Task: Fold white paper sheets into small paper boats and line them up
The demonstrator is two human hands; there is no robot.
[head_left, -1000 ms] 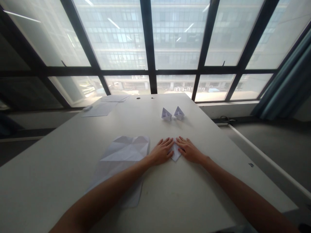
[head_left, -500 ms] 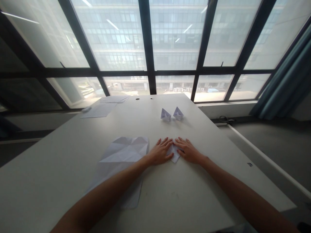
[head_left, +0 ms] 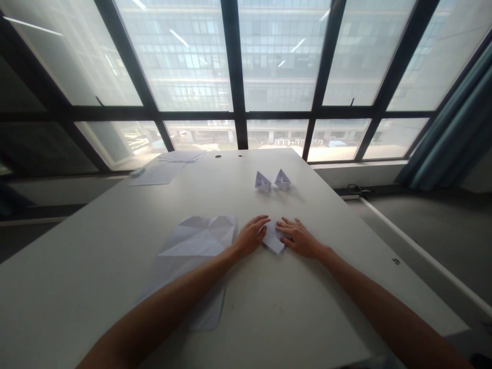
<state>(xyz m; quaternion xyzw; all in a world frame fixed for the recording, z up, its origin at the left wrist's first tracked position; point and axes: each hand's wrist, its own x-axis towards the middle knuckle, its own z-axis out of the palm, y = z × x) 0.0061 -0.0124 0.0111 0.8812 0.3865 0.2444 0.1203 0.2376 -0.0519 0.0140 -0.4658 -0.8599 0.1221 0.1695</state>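
A small folded white paper [head_left: 273, 241] lies on the white table [head_left: 292, 307] between my two hands. My left hand [head_left: 251, 234] rests at its left edge with the fingers curled over that side and the edge raised a little. My right hand [head_left: 298, 237] lies flat on the paper's right part, fingers stretched out and pressing down. Two finished paper boats [head_left: 263, 181] [head_left: 283, 179] stand side by side farther back on the table. A creased, partly unfolded sheet [head_left: 202, 236] lies to the left of my left hand, on top of a larger flat sheet [head_left: 184, 287].
More flat sheets [head_left: 161, 171] lie at the table's far left corner. Tall windows with dark frames [head_left: 238, 113] run behind the table. A blue curtain [head_left: 453, 128] hangs at the right. The table's right edge drops to a grey floor [head_left: 442, 225].
My left hand has pulled back slightly and curled its fingers at the paper's left edge, which has lifted. My right hand stays flat on the paper.
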